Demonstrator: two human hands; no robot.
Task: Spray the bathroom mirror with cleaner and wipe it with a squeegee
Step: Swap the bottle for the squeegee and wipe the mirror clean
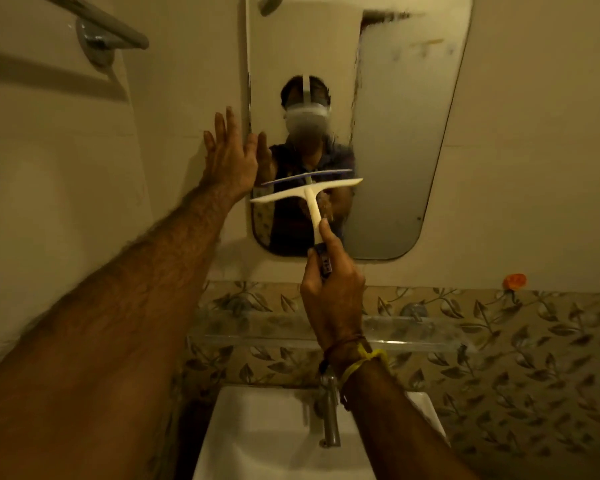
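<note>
While against mirror (406, 133) — squeegee (307, 194) above right hand (331, 289)

Single head-worn wide-angle view, facing forward and down at close range, mirror (406, 133) on the wall ahead in upper frame, sink (257, 438) directly below at bottom edge, both forearms entering from the lower corners, no second view.

Dim yellowish light, soft blur throughout, wide-angle bending at the edges.

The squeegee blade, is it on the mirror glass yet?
Cannot tell. In the head view the squeegee and its reflection show a narrow gap on the mirror, but the blade edge is hidden.
</note>
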